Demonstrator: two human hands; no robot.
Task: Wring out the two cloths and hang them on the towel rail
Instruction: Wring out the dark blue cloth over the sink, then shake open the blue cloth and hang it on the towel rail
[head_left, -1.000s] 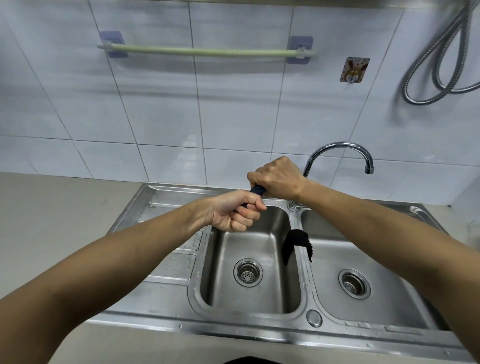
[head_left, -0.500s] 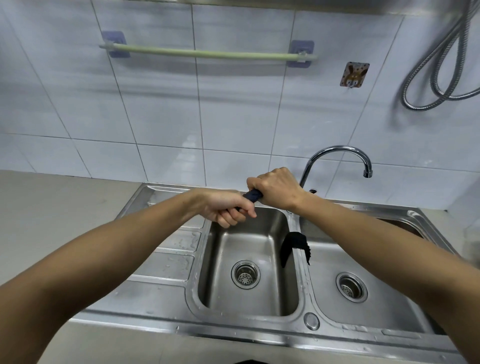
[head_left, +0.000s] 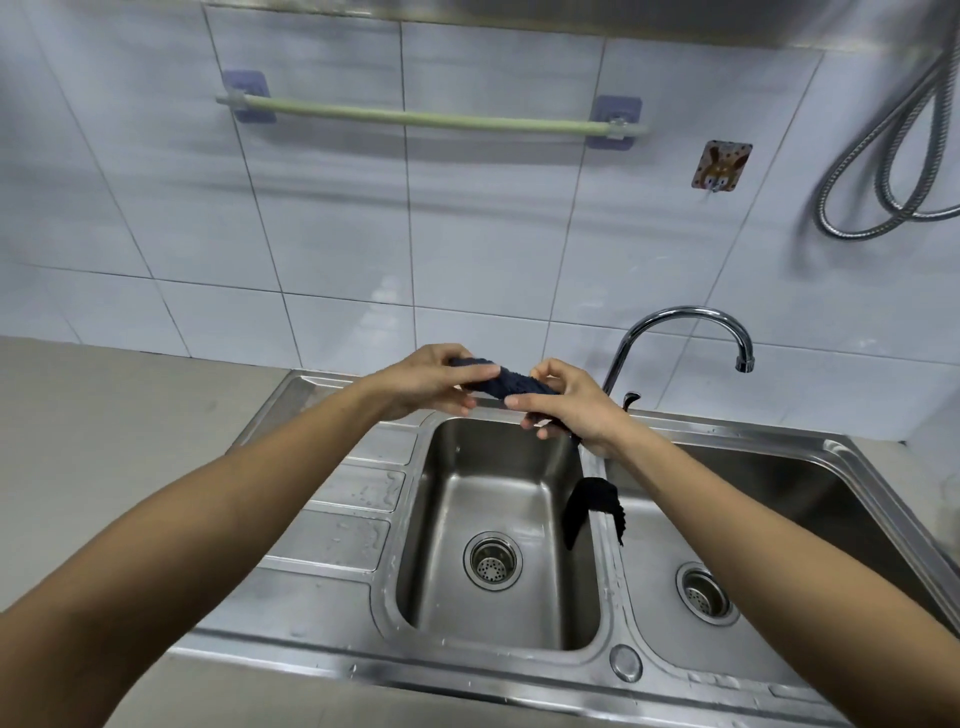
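A twisted dark blue cloth stretches between my two hands above the back of the left sink basin. My left hand holds its left end between thumb and fingers. My right hand grips its right end. A second, black cloth hangs over the divider between the two basins. The pale green towel rail is fixed to the tiled wall above, with nothing hanging on it.
A chrome faucet arches behind the divider, just right of my right hand. The right basin lies under my right forearm. A metal shower hose loops on the wall at upper right. A beige counter lies left of the sink.
My hands have drawn apart and loosened from tight fists, so more of the blue cloth shows between them. The cloth and my hands sit a little higher over the basin.
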